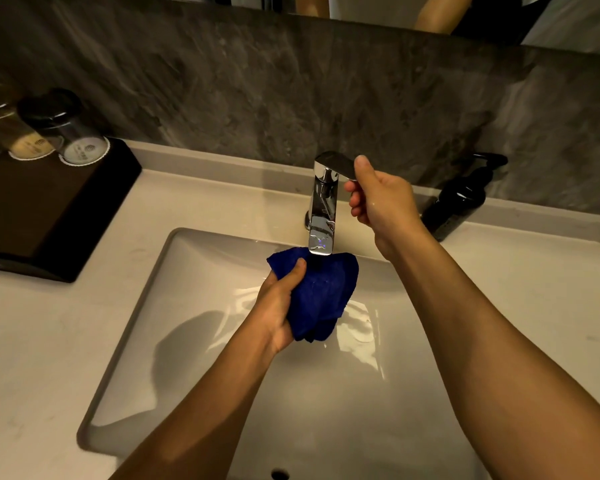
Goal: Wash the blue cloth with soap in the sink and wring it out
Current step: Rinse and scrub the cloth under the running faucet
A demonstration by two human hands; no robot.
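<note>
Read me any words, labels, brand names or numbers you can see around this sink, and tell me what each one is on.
No text here can be read.
Paper cap on the right upturned glass: a round mark with small print, too blurred to read.
Paper cap on the left upturned glass: the same, blurred.
Black pump bottle, faucet, blue cloth: no lettering visible.

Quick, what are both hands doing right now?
Left hand: closed, holding the blue cloth under the tap's spout.
Right hand: closed on the tap handle.
</note>
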